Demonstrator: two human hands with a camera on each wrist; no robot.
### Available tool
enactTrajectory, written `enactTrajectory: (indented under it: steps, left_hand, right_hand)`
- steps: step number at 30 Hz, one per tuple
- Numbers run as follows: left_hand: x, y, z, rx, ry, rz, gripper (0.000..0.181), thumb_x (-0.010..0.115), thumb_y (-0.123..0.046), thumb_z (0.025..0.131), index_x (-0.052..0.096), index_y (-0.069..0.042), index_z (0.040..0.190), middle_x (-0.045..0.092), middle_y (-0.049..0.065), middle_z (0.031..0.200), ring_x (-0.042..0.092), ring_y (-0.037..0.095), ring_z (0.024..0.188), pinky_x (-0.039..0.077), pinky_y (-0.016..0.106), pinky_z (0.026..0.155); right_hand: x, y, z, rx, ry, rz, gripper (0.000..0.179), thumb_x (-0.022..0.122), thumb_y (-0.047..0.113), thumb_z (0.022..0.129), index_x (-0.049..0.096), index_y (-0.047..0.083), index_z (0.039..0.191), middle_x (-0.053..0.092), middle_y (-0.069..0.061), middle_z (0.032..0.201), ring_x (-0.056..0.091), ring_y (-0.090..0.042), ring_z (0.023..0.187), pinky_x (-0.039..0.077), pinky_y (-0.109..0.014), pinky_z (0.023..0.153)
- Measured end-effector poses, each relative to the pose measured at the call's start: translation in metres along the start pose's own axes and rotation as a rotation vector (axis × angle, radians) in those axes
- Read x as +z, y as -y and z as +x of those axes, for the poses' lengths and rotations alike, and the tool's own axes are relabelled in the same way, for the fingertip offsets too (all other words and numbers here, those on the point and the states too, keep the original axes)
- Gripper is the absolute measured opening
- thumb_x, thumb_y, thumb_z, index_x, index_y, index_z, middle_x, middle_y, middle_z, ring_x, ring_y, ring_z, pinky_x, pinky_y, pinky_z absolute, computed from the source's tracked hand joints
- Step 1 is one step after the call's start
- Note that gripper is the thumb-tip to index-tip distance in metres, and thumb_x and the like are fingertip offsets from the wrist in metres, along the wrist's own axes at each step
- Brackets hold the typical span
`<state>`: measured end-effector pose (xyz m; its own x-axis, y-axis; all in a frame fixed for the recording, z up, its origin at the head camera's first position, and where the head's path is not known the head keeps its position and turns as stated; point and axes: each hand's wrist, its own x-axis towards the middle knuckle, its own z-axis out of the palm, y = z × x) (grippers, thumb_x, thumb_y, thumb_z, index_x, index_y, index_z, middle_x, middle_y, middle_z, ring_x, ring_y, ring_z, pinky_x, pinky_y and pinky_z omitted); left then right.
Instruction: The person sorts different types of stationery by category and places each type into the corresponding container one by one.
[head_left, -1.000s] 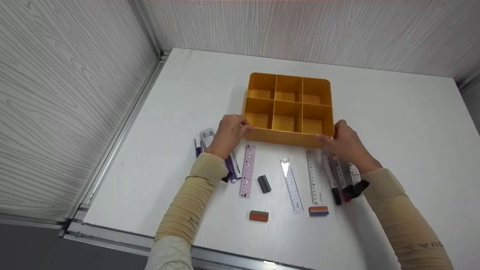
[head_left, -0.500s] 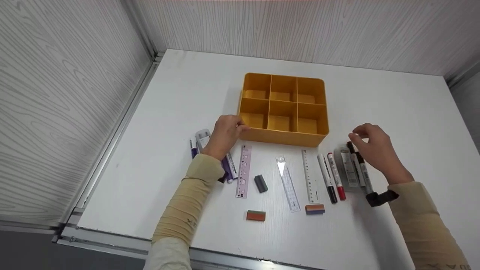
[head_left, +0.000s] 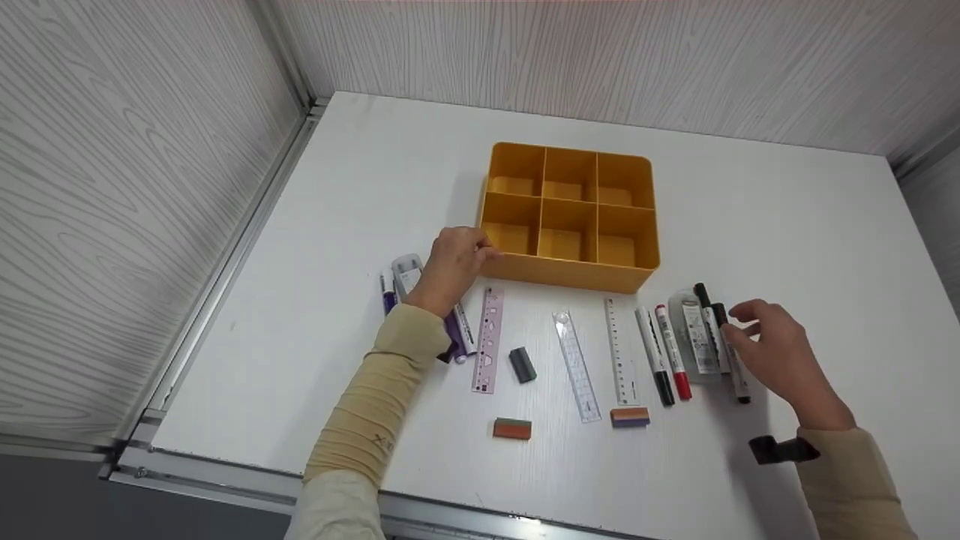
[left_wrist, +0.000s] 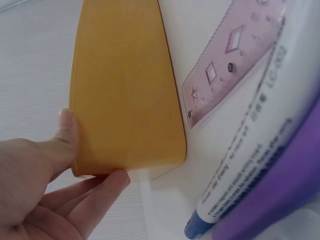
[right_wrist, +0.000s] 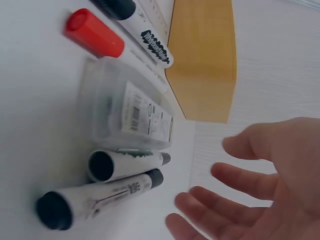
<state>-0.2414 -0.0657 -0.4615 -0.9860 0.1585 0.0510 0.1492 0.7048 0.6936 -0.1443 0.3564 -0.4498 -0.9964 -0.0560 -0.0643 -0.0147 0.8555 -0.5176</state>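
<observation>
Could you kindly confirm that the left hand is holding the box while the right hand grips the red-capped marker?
Not quite: the right hand holds nothing. The right wrist view shows its fingers apart from the red-capped marker. The left hand is indeed holding the box.

A pale grey, wood-grained wall panel (head_left: 562, 60) is standing at twelve o'clock, a matching side panel (head_left: 127, 187) at ten. A flat white tabletop (head_left: 787, 225) is filling the middle, a silvery metal rail (head_left: 450, 517) is glinting at six, and dark grey floor (head_left: 112, 516) is showing at eight.
</observation>
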Motion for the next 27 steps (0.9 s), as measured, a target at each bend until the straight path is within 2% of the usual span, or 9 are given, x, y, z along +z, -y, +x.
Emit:
enactTrajectory:
  steps: [6,15,21,25,27]
  left_hand:
    - [0.002,-0.004,0.001,-0.004,0.000,-0.011,0.021,0.067,-0.026,0.093,0.073,-0.007,0.098,0.069,0.004,0.091,0.056,0.015,0.081,0.051,0.025,0.076]
    - [0.001,-0.005,0.001,-0.028,0.011,-0.025,0.022,0.067,-0.025,0.094,0.074,-0.007,0.105,0.071,0.004,0.096,0.059,0.016,0.084,0.054,0.026,0.082]
    - [0.001,-0.005,0.002,-0.033,0.015,-0.019,0.023,0.066,-0.028,0.094,0.074,-0.010,0.106,0.070,0.002,0.098,0.059,0.015,0.088,0.053,0.025,0.087]
    - [0.001,-0.005,0.001,-0.056,0.031,-0.031,0.023,0.065,-0.029,0.094,0.073,-0.011,0.104,0.069,0.001,0.097,0.058,0.015,0.089,0.053,0.025,0.088]
    - [0.002,-0.005,0.001,-0.048,0.026,-0.025,0.022,0.066,-0.029,0.093,0.074,-0.010,0.102,0.069,0.002,0.096,0.058,0.015,0.087,0.053,0.025,0.086]
  right_hand:
    - [0.005,-0.012,-0.019,0.057,0.094,-0.042,0.038,0.054,0.018,0.099,0.050,-0.007,0.128,0.053,-0.030,0.119,0.056,-0.036,0.097,0.048,-0.029,0.064]
    - [0.011,-0.018,-0.036,0.133,0.240,-0.092,0.054,0.057,0.012,0.091,0.038,-0.008,0.137,0.044,-0.035,0.121,0.053,-0.037,0.094,0.050,-0.036,0.067]
    - [0.013,-0.019,-0.037,0.140,0.226,-0.119,0.054,0.057,0.008,0.090,0.036,-0.006,0.138,0.047,-0.032,0.116,0.053,-0.038,0.094,0.049,-0.037,0.067]
    - [0.015,-0.020,-0.037,0.123,0.194,-0.137,0.050,0.056,0.005,0.090,0.037,-0.006,0.135,0.052,-0.031,0.110,0.056,-0.036,0.091,0.048,-0.036,0.065]
    - [0.015,-0.021,-0.038,0.107,0.174,-0.147,0.049,0.055,0.003,0.088,0.038,-0.007,0.133,0.054,-0.029,0.104,0.055,-0.034,0.088,0.046,-0.035,0.063]
